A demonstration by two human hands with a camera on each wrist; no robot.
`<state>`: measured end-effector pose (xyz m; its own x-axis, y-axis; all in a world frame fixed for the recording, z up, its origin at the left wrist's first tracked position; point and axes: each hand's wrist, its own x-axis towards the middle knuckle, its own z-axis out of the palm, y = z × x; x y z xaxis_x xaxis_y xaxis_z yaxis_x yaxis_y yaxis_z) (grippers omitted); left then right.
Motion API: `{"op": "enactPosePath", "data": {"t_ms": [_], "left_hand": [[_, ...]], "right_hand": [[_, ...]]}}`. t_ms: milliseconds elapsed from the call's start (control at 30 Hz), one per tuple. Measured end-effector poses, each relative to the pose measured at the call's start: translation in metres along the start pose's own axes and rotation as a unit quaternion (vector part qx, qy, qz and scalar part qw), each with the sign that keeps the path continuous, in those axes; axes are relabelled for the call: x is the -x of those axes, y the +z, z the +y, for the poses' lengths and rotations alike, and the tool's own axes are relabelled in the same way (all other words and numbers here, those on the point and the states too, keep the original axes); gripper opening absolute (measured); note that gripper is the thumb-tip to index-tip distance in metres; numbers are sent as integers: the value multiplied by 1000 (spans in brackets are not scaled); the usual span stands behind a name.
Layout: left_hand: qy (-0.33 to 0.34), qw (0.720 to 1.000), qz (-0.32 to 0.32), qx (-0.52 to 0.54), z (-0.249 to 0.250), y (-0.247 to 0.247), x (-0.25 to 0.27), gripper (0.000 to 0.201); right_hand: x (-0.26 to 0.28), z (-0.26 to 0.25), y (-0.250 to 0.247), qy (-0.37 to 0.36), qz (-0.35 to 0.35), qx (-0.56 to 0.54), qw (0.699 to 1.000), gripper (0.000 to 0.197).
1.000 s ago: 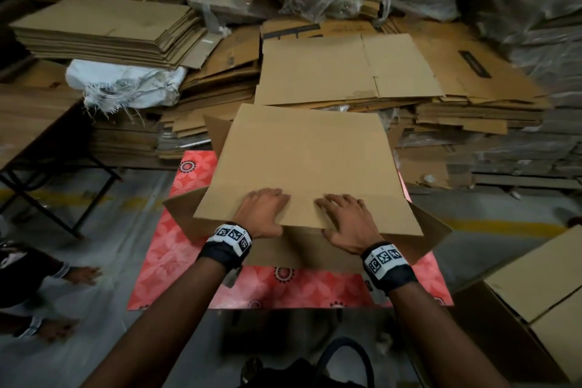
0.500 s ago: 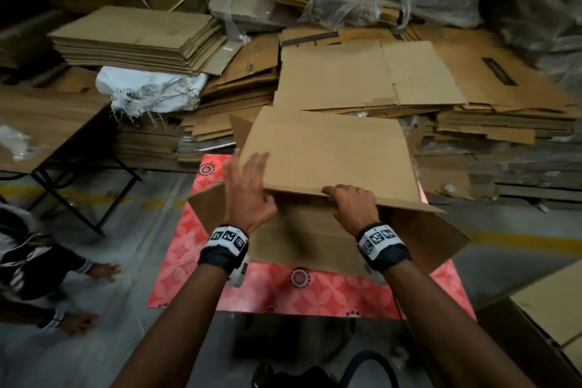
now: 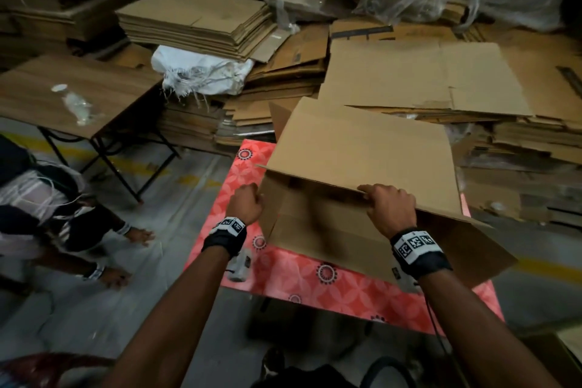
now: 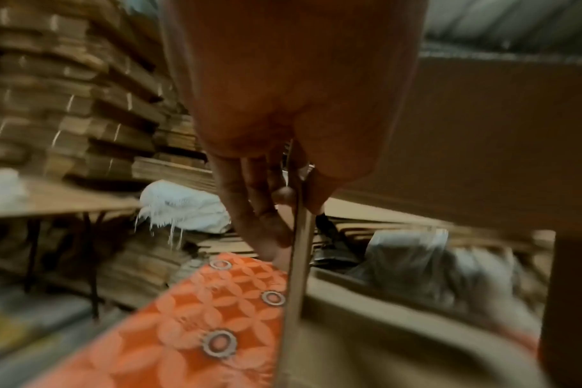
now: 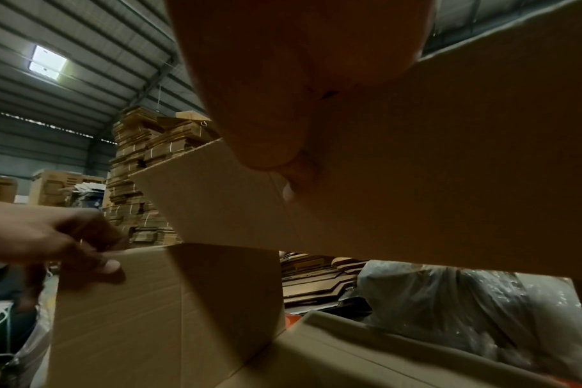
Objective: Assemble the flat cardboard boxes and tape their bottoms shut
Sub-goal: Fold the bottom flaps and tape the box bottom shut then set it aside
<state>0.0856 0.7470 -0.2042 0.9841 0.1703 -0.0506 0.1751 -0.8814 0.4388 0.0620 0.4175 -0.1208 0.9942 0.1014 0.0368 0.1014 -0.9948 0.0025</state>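
Note:
A brown cardboard box (image 3: 362, 148) lies half opened on a red patterned table (image 3: 302, 277), its open end toward me. My left hand (image 3: 247, 203) pinches the box's left side panel (image 4: 299, 262) between thumb and fingers; the right wrist view shows that hand (image 5: 73, 244) on the panel's edge. My right hand (image 3: 389, 208) grips the near edge of the top panel (image 5: 432, 183), fingers curled over it, and holds it raised. The box's bottom flap (image 3: 441, 249) lies flat on the table.
Stacks of flat cardboard (image 3: 201, 22) and loose sheets (image 3: 419, 79) fill the floor behind the table. A brown folding table (image 3: 72, 94) with a plastic bottle (image 3: 75, 104) stands at the left. Another person (image 3: 47, 208) crouches on the floor at the left. A white sack (image 3: 201, 72) lies below the stack.
The flat box has been pulled open: my right hand lifted the top panel's near edge, and my left hand moved from the top down to the left side panel. The view shifted left.

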Motion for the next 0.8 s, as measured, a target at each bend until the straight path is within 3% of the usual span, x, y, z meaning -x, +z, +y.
{"op": "enactPosePath", "data": {"t_ms": [67, 133, 167, 200, 267, 333, 400, 500, 600, 700, 800], "left_hand": [[-37, 997, 16, 63, 4, 1, 5, 22], [-88, 991, 59, 82, 9, 1, 14, 57], [-89, 987, 112, 69, 12, -2, 20, 75], [-60, 981, 181, 46, 17, -6, 26, 85], [89, 954, 285, 3, 35, -15, 35, 89], [257, 930, 254, -66, 64, -18, 42, 91], [326, 924, 142, -140, 99, -11, 46, 86], [340, 921, 26, -189, 145, 2, 45, 50], [342, 908, 5, -243, 169, 4, 34, 26], [343, 911, 6, -228, 176, 1, 22, 19], [347, 918, -4, -191, 180, -3, 11, 15]], "right_hand": [[-1, -2, 0, -3, 2, 0, 1000, 50], [-1, -4, 0, -5, -1, 0, 1000, 50], [-1, -5, 0, -6, 0, -2, 1000, 50], [0, -5, 0, -7, 3, -4, 1000, 50], [0, -6, 2, -5, 7, -9, 1000, 51], [-1, -7, 4, -4, 6, -14, 1000, 52], [-1, -9, 5, -1, 1, -19, 1000, 52], [2, -11, 3, 1, -9, -30, 1000, 53], [10, 3, -3, 24, 1, -85, 996, 53], [30, 43, -8, 59, 110, -142, 982, 54], [55, 99, -2, 149, 233, -214, 937, 63]]}}
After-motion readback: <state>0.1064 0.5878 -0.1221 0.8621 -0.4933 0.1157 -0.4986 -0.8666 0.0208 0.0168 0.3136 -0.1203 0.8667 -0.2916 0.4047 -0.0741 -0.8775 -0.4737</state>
